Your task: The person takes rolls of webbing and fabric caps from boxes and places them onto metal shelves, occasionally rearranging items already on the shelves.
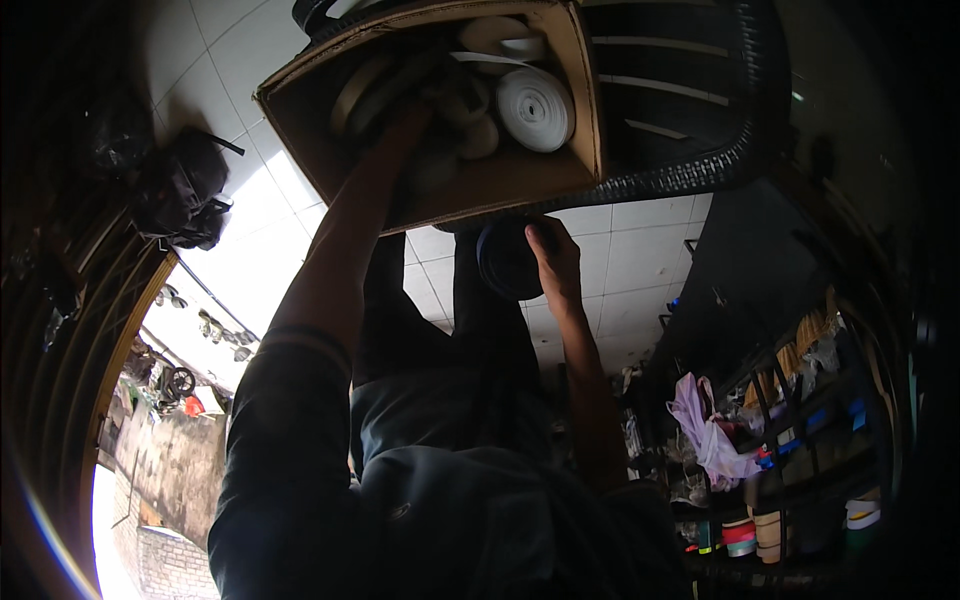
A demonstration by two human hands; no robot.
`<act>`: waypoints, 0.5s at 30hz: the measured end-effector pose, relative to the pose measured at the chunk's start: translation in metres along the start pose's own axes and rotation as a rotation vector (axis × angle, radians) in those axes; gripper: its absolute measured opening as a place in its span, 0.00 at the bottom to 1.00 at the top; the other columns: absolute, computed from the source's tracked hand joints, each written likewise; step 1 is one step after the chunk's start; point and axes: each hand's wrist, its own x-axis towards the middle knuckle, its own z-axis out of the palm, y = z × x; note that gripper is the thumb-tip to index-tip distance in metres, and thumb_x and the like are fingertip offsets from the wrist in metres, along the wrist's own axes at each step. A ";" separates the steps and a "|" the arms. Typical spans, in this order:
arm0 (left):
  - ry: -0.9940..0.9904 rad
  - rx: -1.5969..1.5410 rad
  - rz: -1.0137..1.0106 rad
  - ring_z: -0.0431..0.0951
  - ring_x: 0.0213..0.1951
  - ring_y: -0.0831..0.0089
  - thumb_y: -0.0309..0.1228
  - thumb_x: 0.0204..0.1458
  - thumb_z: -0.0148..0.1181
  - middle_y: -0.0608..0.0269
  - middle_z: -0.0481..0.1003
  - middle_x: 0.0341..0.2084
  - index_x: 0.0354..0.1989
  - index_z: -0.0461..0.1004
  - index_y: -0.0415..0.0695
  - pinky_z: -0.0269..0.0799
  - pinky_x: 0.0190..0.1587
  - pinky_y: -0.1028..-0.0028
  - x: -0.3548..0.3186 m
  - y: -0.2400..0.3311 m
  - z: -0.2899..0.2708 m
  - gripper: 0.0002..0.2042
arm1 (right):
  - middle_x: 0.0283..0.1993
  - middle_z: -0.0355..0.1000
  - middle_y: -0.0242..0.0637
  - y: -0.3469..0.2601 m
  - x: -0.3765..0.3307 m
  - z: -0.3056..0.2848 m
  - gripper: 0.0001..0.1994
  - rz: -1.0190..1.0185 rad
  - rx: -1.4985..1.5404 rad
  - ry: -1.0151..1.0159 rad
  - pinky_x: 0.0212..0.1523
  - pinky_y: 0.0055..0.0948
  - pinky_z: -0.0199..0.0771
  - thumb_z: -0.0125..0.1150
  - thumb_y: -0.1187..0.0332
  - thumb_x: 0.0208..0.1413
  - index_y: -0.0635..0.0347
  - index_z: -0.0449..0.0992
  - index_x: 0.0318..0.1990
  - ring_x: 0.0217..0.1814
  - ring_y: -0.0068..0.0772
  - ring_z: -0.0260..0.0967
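My left arm reaches into an open cardboard box [592, 165], and my left hand [414, 112] is deep in shadow among rolls of strap. Its fingers are hard to make out. Below the box's near edge, my right hand [557, 258] is closed on the rim of a dark blue roll of strap [508, 262], with the thumb on top. In the box, a white coiled roll [536, 110] lies flat on the right. A tan roll [494, 36] sits behind it, and a beige roll [360, 92] stands on edge at the left.
The box rests on a black woven chair [690, 172] with a slatted part. Dark bags [183, 190] lie on the tiled floor [640, 255] at left. To the right, a rack holds a pale plastic bag [708, 432] and coloured rolls [740, 537]. A folding gate [130, 330] borders the left.
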 end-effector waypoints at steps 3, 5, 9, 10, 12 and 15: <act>-0.006 -0.030 0.014 0.60 0.60 0.58 0.39 0.61 0.35 0.46 0.61 0.58 0.59 0.61 0.40 0.51 0.64 0.65 -0.002 0.006 -0.001 0.22 | 0.42 0.74 0.38 0.005 -0.002 -0.001 0.14 -0.007 -0.005 0.007 0.49 0.24 0.65 0.57 0.63 0.57 0.63 0.74 0.45 0.45 0.29 0.69; 0.021 -0.092 0.024 0.61 0.60 0.58 0.40 0.61 0.36 0.46 0.61 0.58 0.59 0.61 0.40 0.52 0.64 0.65 -0.003 0.004 -0.001 0.22 | 0.41 0.74 0.37 0.003 -0.003 -0.001 0.13 0.000 0.001 0.009 0.48 0.24 0.66 0.57 0.64 0.57 0.63 0.74 0.45 0.45 0.28 0.69; 0.014 -0.185 0.001 0.61 0.60 0.58 0.40 0.61 0.37 0.47 0.62 0.58 0.59 0.61 0.40 0.53 0.63 0.65 -0.003 0.002 -0.004 0.22 | 0.39 0.75 0.42 0.010 -0.005 0.002 0.13 -0.081 0.007 0.059 0.44 0.27 0.69 0.60 0.63 0.55 0.62 0.74 0.43 0.42 0.33 0.72; 0.006 -0.213 -0.012 0.61 0.60 0.58 0.40 0.61 0.37 0.47 0.62 0.57 0.59 0.61 0.41 0.53 0.63 0.65 -0.001 0.001 -0.004 0.22 | 0.39 0.75 0.42 0.011 -0.005 0.003 0.13 -0.087 0.012 0.068 0.44 0.27 0.69 0.60 0.63 0.55 0.62 0.74 0.43 0.41 0.33 0.72; -0.018 -0.278 -0.045 0.61 0.59 0.58 0.40 0.61 0.37 0.47 0.62 0.57 0.59 0.61 0.41 0.53 0.63 0.64 0.003 -0.001 -0.007 0.22 | 0.39 0.75 0.42 0.012 -0.004 0.002 0.13 -0.081 0.013 0.072 0.44 0.28 0.69 0.60 0.63 0.55 0.62 0.74 0.43 0.41 0.34 0.72; -0.116 -0.472 -0.201 0.62 0.59 0.58 0.40 0.60 0.38 0.47 0.62 0.57 0.59 0.62 0.41 0.54 0.63 0.64 0.007 0.002 -0.014 0.22 | 0.40 0.74 0.40 0.011 -0.004 0.001 0.13 -0.043 0.012 0.067 0.46 0.27 0.68 0.59 0.63 0.56 0.62 0.74 0.44 0.42 0.32 0.71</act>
